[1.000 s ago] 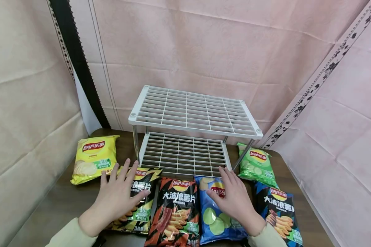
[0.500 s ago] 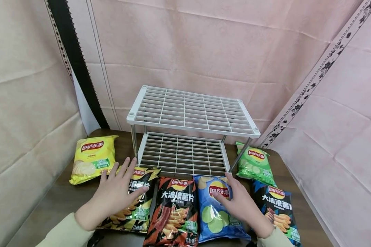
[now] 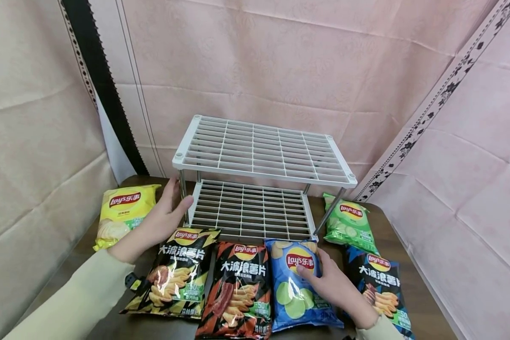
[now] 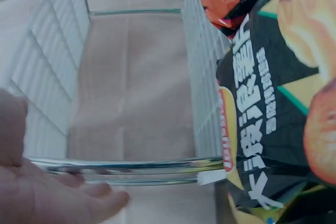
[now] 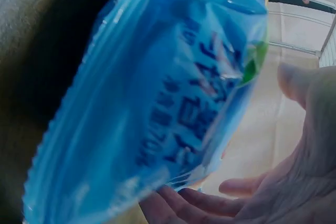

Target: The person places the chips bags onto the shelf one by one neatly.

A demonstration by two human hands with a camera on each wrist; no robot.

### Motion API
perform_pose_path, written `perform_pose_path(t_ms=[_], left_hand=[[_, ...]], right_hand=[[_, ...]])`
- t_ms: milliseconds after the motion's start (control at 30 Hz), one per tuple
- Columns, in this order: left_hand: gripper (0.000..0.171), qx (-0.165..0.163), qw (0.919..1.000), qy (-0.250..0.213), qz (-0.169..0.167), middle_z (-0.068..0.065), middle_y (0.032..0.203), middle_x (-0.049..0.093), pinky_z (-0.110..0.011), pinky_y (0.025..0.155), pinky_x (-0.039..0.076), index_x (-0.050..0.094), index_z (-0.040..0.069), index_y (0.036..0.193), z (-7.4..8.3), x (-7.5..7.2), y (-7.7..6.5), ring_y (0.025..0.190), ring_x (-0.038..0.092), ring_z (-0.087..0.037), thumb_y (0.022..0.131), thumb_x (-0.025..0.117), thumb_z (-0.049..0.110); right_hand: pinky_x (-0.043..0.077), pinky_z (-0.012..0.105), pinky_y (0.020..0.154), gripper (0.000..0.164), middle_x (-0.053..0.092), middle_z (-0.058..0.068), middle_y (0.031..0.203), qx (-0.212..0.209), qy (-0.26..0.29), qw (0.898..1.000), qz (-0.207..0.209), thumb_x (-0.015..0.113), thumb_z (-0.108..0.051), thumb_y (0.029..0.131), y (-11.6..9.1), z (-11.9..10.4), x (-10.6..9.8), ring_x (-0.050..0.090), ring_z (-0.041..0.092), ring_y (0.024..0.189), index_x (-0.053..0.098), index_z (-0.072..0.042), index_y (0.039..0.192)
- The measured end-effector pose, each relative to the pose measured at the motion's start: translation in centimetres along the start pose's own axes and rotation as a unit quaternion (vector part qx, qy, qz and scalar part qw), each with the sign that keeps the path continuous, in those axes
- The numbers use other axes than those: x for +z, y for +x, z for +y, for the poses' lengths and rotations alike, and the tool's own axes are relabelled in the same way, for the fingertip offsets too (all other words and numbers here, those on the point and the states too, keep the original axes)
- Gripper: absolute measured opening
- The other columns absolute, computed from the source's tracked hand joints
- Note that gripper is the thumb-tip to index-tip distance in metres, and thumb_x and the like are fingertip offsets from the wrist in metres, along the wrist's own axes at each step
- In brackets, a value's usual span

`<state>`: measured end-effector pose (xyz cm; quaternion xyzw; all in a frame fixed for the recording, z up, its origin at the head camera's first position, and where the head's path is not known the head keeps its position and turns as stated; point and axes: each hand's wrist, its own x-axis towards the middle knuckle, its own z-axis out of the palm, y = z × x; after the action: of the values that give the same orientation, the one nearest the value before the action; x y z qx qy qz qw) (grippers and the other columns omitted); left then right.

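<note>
My left hand (image 3: 159, 221) is at the left front metal post (image 3: 182, 191) of a white two-tier rack (image 3: 259, 173), thumb on the near side. In the left wrist view the extended fingers (image 4: 107, 205) reach past the post; no firm grip shows. My right hand (image 3: 333, 282) lies along the right side of a blue Lay's chip bag (image 3: 295, 297), with the thumb over its front. In the right wrist view the fingers (image 5: 191, 203) touch the bag's edge and the thumb stands apart from it. The bag lies on the table, face up.
Black-yellow (image 3: 182, 267) and black-red chip bags (image 3: 238, 293) lie left of the blue one. A yellow bag (image 3: 121, 210) is at the far left. Green (image 3: 350, 224) and dark blue bags (image 3: 378, 288) lie right, on the brown table (image 3: 110, 302). Cloth walls (image 3: 255, 66) enclose it.
My left hand has moved forward from above the black-yellow bag to the rack's left post. My right hand has shifted slightly back and right, to the blue bag's side.
</note>
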<state>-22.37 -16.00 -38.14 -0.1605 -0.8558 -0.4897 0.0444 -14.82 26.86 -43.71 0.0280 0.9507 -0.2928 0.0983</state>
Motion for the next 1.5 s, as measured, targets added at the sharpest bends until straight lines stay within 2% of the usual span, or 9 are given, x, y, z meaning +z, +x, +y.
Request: perform_pose_path(t_ms=[133,267,367,500,633,733,900,1167,1500], left_hand=[[0.066,0.032,0.9985,-0.032,0.032,-0.027,0.152,0.022,-0.055,0.109,0.023,0.008,0.002,0.152,-0.8,0.2,1.7,0.140,0.024,-0.040,0.105,0.035,0.040],[0.052,0.052,0.9958,-0.026,0.070,-0.024,0.137,0.046,-0.057,0.105,0.030,0.029,-0.001,0.143,-1.5,0.4,2.8,0.130,0.041,-0.040,0.107,0.029,0.036],[0.050,0.056,0.9945,-0.027,0.085,-0.021,0.126,0.054,-0.057,0.103,0.032,0.037,0.000,0.138,-1.6,0.4,3.3,0.122,0.048,-0.039,0.107,0.026,0.037],[0.049,0.059,0.9937,-0.043,0.085,-0.018,0.112,0.059,-0.055,0.100,0.035,0.046,0.000,0.125,-1.5,0.6,4.0,0.112,0.054,-0.036,0.107,0.020,0.038],[0.053,0.046,0.9932,-0.061,0.088,-0.020,0.097,0.056,-0.052,0.099,0.036,0.048,-0.001,0.107,-1.4,0.6,4.1,0.100,0.060,-0.033,0.106,0.014,0.040],[0.057,0.033,0.9930,-0.061,0.095,-0.021,0.088,0.051,-0.045,0.090,0.040,0.046,-0.001,0.097,-1.4,0.6,4.2,0.087,0.060,-0.032,0.105,0.011,0.043],[0.054,0.034,0.9903,-0.069,0.115,-0.016,0.079,0.044,-0.031,0.069,0.038,0.040,0.000,0.087,-1.7,1.2,4.9,0.070,0.045,-0.027,0.105,0.010,0.041],[0.052,0.034,0.9867,-0.064,0.145,-0.013,0.078,0.044,-0.029,0.066,0.037,0.040,0.002,0.086,-2.0,1.8,5.2,0.069,0.042,-0.025,0.105,0.011,0.041],[0.050,0.037,0.9867,-0.061,0.146,-0.013,0.076,0.043,-0.028,0.067,0.036,0.041,0.000,0.086,-2.2,1.8,5.3,0.069,0.042,-0.024,0.106,0.011,0.035]], right_hand=[[0.046,0.050,0.083,0.103,0.043,0.026,0.137,0.015,-0.018,1.000,0.007,0.053,-0.074,0.083,0.3,0.4,0.6,0.052,0.036,0.114,0.022,-0.002,0.150],[0.045,0.052,0.082,0.106,0.043,0.027,0.136,0.028,-0.040,0.999,0.011,0.050,-0.077,0.081,0.6,0.7,1.3,0.052,0.038,0.113,0.022,-0.001,0.150],[0.045,0.051,0.082,0.107,0.043,0.026,0.136,0.036,-0.037,0.999,0.010,0.050,-0.078,0.081,0.8,0.8,1.6,0.052,0.038,0.113,0.022,-0.001,0.150],[0.045,0.051,0.082,0.108,0.045,0.026,0.133,0.043,-0.032,0.999,0.011,0.052,-0.077,0.080,0.9,1.0,1.7,0.052,0.037,0.111,0.022,0.001,0.149],[0.046,0.050,0.081,0.108,0.049,0.025,0.127,0.045,-0.013,0.999,0.010,0.059,-0.073,0.080,1.2,1.1,1.9,0.055,0.035,0.105,0.023,0.003,0.148],[0.047,0.048,0.081,0.110,0.052,0.024,0.124,0.057,0.010,0.998,0.002,0.061,-0.073,0.078,1.4,1.3,2.0,0.057,0.033,0.104,0.020,0.003,0.148],[0.047,0.048,0.081,0.111,0.054,0.024,0.122,0.067,0.040,0.997,-0.003,0.061,-0.072,0.079,1.5,1.8,2.2,0.058,0.034,0.103,0.016,0.002,0.148],[0.047,0.049,0.082,0.111,0.054,0.026,0.121,0.068,0.049,0.996,0.015,0.061,-0.072,0.078,1.6,2.0,2.7,0.057,0.036,0.105,0.018,0.004,0.146],[0.050,0.045,0.078,0.109,0.055,0.022,0.121,0.058,0.063,0.995,0.049,0.065,-0.072,0.075,1.5,1.5,2.4,0.060,0.027,0.097,0.024,0.002,0.145]])
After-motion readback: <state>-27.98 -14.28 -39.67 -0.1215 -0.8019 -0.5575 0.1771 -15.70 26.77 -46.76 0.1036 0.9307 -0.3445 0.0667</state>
